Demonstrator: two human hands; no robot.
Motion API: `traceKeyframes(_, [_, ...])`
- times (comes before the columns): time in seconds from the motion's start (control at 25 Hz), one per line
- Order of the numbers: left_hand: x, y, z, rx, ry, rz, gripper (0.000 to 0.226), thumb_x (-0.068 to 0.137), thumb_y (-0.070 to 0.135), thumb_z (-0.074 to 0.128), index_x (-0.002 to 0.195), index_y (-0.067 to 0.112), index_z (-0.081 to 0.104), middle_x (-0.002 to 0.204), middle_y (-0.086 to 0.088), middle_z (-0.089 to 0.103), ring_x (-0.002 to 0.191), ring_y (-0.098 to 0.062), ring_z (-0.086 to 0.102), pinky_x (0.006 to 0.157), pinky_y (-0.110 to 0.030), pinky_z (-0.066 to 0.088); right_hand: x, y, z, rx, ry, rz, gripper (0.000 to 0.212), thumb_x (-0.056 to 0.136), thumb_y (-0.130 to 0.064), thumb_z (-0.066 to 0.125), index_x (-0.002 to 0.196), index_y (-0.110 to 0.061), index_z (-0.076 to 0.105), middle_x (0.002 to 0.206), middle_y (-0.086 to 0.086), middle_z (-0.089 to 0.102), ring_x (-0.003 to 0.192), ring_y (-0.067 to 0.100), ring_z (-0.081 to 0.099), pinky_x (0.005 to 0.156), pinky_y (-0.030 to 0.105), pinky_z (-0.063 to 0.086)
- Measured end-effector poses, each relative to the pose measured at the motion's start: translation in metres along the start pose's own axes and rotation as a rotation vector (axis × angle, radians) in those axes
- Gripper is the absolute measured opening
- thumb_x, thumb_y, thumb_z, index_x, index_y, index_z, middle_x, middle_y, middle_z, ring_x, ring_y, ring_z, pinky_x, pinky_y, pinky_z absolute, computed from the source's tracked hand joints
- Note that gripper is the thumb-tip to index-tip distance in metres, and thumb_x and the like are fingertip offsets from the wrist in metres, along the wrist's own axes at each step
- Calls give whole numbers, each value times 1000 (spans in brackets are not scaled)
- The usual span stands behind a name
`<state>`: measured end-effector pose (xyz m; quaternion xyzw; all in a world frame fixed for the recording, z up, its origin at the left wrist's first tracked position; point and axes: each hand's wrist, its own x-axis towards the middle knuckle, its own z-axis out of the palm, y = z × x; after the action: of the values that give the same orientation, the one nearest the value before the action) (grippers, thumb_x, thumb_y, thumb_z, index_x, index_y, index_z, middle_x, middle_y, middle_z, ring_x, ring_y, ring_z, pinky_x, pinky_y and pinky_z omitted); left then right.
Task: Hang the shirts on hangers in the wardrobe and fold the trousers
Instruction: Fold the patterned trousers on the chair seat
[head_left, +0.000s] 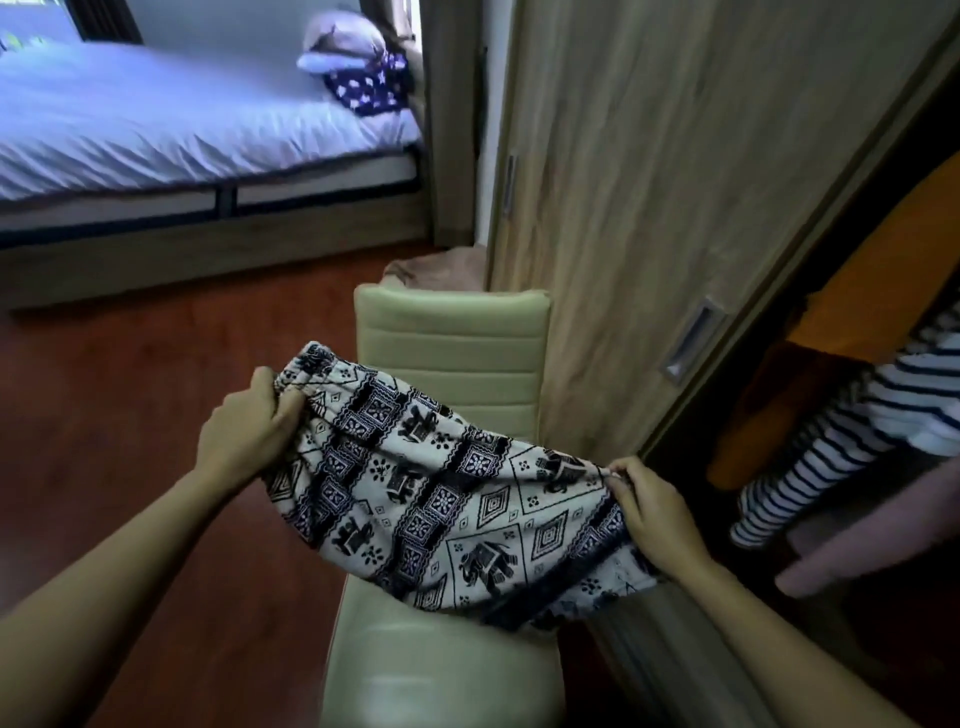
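The left hand (249, 431) grips the gathered waistband of the elephant-print trousers (441, 499), with the fingers curled over the edge of the cloth. The right hand (657, 512) pinches the opposite end of the same trousers between thumb and fingers. Between the two hands the trousers are stretched out in the air. They are white with dark bands of elephants, flowers and diamonds. They hang just above the seat of a cream padded chair (452, 343), and the lower fold appears to touch the seat, though I cannot say this with certainty.

The chair stands with its right side just beside the wooden sliding wardrobe door (675, 182), which has a metal recessed handle (693, 338). To the right of this door the wardrobe is open. Inside it hang an orange garment (883, 291) and, in front of it, a striped shirt (857, 441) in white and navy.

Behind the chair's backrest lies a brownish cloth (436, 267). Across the red-brown wooden floor (130, 415) stands a bed (156, 119) with a pale sheet, and pillows (337, 47) are piled at its far corner.
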<state>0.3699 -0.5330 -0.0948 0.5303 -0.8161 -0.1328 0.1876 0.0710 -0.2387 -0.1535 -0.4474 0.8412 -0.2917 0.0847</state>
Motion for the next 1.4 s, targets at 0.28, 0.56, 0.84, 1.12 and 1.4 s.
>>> traceKeyframes(0.28, [-16, -100, 166, 77, -241, -250, 36, 93, 45, 32, 86, 10, 38, 89, -27, 59, 76, -38, 53, 68, -41, 44, 51, 79, 168, -207, -337, 65, 19, 98, -38, 38, 90, -22, 46, 87, 8, 62, 80, 33, 60, 61, 39, 46])
traceKeyframes(0.56, [-44, -179, 309, 139, -178, -294, 29, 89, 41, 43, 86, 13, 36, 80, -18, 58, 70, -37, 55, 64, -43, 45, 54, 138, 343, -347, -310, -11, 36, 87, 0, 53, 123, -4, 52, 128, 19, 55, 112, 38, 54, 90, 46, 47])
traceKeyframes(0.84, [-60, -99, 326, 17, -217, -284, 34, 85, 34, 56, 101, 9, 38, 106, -21, 51, 87, -44, 56, 68, -44, 41, -21, 141, 363, -166, -511, 141, 56, 94, -27, 50, 143, -9, 33, 155, 11, 23, 144, 28, 20, 118, 46, 19])
traceKeyframes(1.12, [-129, -61, 430, 191, -727, 71, 73, 95, 55, 24, 149, 18, -10, 157, -11, -17, 144, -31, -12, 116, -53, 12, -30, 155, 381, -304, -803, 177, 100, 77, -80, 22, 144, -20, -23, 147, 3, -38, 135, 20, -34, 113, 41, -8])
traceKeyframes(1.4, [-116, -67, 430, -74, -692, 47, 72, 89, 61, 8, 149, 21, 13, 158, -2, -2, 146, -23, 3, 116, -49, 9, -27, 152, 378, -346, -868, 204, 104, 74, -80, 27, 134, -21, -32, 143, 4, -44, 134, 21, -38, 111, 41, -10])
